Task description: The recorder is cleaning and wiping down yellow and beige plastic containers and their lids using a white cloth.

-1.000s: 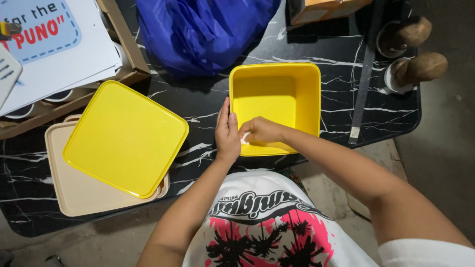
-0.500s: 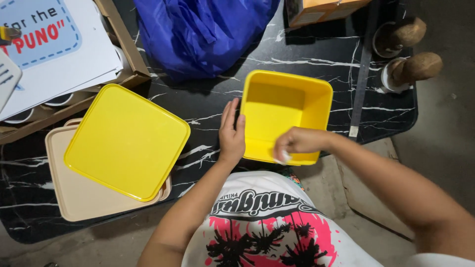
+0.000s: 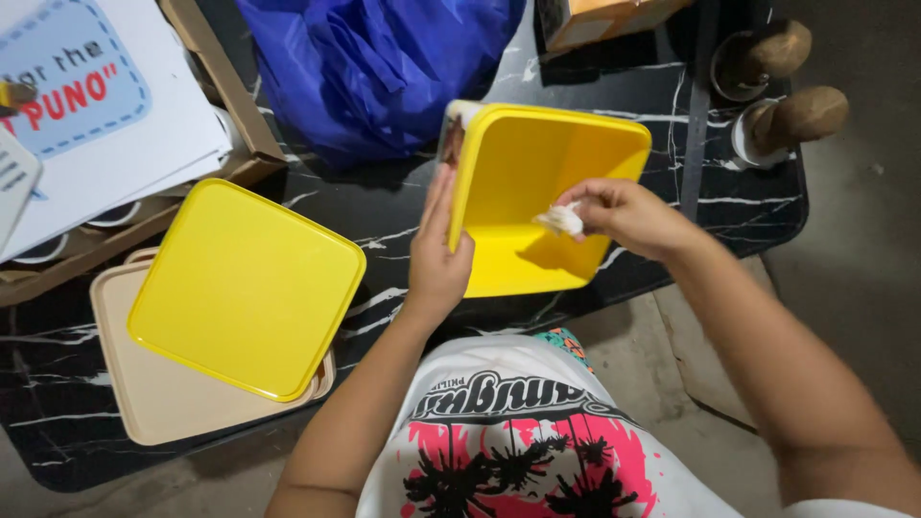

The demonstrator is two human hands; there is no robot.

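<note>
Yellow plastic container tilted up on the black marbled table, just right of the yellow lid stacked on a beige lid. Left hand, grip closed on the container's left rim. Right hand, grip pinching a small white wad inside the container. Step appears to be wiping the interior; the next stroke calls for a steady left hold.

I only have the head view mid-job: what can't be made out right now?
- Left hand: fingers hidden behind yellow container wall.
- White wad in right hand: too small to identify.
- Beige lid: mostly covered by yellow lid.
- Orange box: cut by top edge.
</note>
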